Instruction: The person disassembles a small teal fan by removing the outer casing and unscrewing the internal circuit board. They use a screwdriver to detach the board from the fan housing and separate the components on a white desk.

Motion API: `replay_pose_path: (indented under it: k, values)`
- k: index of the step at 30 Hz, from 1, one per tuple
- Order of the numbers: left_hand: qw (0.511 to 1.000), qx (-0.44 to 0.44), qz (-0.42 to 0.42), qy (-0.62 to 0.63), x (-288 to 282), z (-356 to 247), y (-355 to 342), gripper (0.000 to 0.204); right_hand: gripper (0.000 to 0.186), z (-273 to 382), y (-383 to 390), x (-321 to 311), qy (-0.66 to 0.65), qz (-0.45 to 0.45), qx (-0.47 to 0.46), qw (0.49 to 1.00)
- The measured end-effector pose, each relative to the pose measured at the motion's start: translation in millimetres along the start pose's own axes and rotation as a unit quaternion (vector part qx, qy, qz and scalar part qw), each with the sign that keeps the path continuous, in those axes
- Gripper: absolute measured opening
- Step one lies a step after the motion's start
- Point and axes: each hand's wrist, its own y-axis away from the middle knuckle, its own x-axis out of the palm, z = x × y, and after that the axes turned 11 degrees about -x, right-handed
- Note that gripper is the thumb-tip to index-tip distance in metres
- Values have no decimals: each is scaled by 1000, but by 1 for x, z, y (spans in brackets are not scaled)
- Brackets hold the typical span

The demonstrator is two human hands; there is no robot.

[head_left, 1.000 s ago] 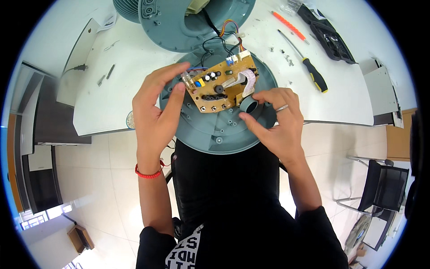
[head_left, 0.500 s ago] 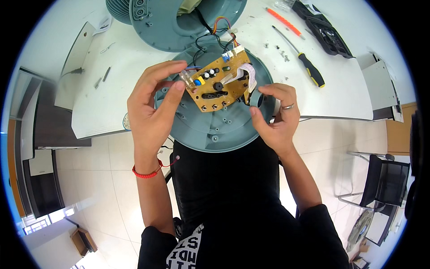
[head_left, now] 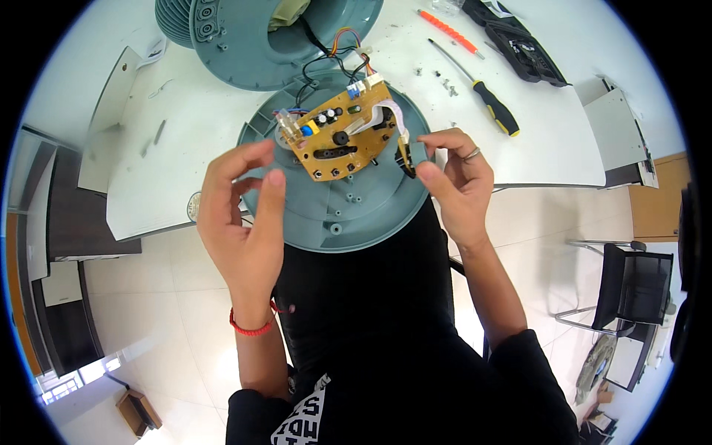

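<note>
A tan circuit board (head_left: 363,155) lies tilted over a round grey-green plastic base (head_left: 304,211). Small capacitors, buttons and plugs stand on the board. Its white ribbon cable (head_left: 393,113) runs to a small black-edged piece at the base's right side. There my right hand (head_left: 463,193) pinches a small grey-green plastic part (head_left: 419,153) between thumb and fingers. My left hand (head_left: 241,215) hovers over the base's left rim, fingers and thumb apart, holding nothing. A clear plastic piece (head_left: 285,122) sits at the board's left end, just beyond the left fingertips.
Behind the base lies a larger grey-green housing (head_left: 241,63), joined to the board by coloured and black wires (head_left: 341,55). To the right are a yellow-black screwdriver (head_left: 493,104), an orange rod (head_left: 449,31), loose screws (head_left: 449,87) and a black tool case (head_left: 519,48).
My left hand has drawn back from the board's left end, and its fingers have come off the clear plastic piece. My right hand still pinches the grey-green part. The whole view has shifted slightly.
</note>
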Motion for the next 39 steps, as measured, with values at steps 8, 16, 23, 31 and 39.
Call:
replay_pose_path:
  k: [8, 16, 23, 31, 39]
  values:
    - [997, 64, -18, -40, 11, -3, 8, 26, 34, 4, -4, 0, 22, 23, 8, 999]
    - [980, 186, 15, -71, 35, -23, 33, 36, 28, 28, -5, 12, 35, -47, 94, 994]
    - [983, 123, 73, -118, 54, -37, 34, 49, 29, 45, -10, 11, 101, -27, 103, 989]
    - [982, 131, 54, -122, 59, -36, 30, 50, 27, 48, -17, 8, 46, 19, 64, 997]
    - [988, 112, 60, -91, 58, -37, 25, 47, 30, 48, -16, 0, 120, 98, 47, 987]
